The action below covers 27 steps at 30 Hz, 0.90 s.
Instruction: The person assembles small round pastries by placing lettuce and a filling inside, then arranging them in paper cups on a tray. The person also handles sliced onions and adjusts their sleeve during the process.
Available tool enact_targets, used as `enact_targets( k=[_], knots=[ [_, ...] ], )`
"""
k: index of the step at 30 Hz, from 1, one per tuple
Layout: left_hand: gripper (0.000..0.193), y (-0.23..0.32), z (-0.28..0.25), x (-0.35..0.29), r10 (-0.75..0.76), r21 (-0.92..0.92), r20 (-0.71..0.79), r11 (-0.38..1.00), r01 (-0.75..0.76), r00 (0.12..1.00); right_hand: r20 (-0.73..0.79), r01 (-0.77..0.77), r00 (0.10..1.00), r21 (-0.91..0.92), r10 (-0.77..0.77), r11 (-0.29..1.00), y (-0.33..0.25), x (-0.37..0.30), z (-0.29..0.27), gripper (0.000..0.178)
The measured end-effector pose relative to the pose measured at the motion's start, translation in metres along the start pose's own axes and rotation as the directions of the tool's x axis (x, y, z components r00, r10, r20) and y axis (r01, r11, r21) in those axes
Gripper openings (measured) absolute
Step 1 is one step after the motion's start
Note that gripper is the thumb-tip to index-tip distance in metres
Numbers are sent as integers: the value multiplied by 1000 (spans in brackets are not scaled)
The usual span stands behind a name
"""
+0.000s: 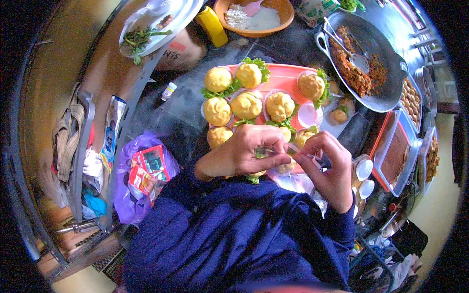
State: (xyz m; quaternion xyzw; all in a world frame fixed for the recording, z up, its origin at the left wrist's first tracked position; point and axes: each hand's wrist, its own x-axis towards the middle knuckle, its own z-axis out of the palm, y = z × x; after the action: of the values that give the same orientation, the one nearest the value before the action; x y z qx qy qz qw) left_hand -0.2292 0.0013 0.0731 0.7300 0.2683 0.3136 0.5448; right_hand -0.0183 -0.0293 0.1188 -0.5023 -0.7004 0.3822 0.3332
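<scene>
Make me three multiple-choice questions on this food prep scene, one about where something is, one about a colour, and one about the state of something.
1. Where is the dark pan with the spoon?
A. To the right of the tray
B. On the floor
C. In the person's lap

2. What colour is the tray under the yellow buns?
A. Blue
B. Orange-red
C. White

3. What are the left hand and right hand doing?
A. Resting apart on the counter
B. Lifting the pan
C. Meeting over a small clear item above the tray's near edge

Answers: 1 A, the pan sits beyond the tray's right end. 2 B, bare orange-red surface shows between the buns. 3 C, the fingertips of both hands pinch together on the small item.
</scene>
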Motion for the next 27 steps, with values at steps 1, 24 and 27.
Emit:
enact_targets(
  k=[1,24,27],
  knots=[
    [13,3,-1,-4,-56,17,-32,998,56,998,11,7,1000,-5,-7,1000,0,3,3,16],
    [21,-9,-52,-64,-184,-176,-319,975,133,930,421,-210,907,451,2,868,-2,84,50,20],
    [20,-13,-56,-80,-204,-212,-389,969,128,898,294,-103,956,331,2,938,8,119,64,24]
  ],
)
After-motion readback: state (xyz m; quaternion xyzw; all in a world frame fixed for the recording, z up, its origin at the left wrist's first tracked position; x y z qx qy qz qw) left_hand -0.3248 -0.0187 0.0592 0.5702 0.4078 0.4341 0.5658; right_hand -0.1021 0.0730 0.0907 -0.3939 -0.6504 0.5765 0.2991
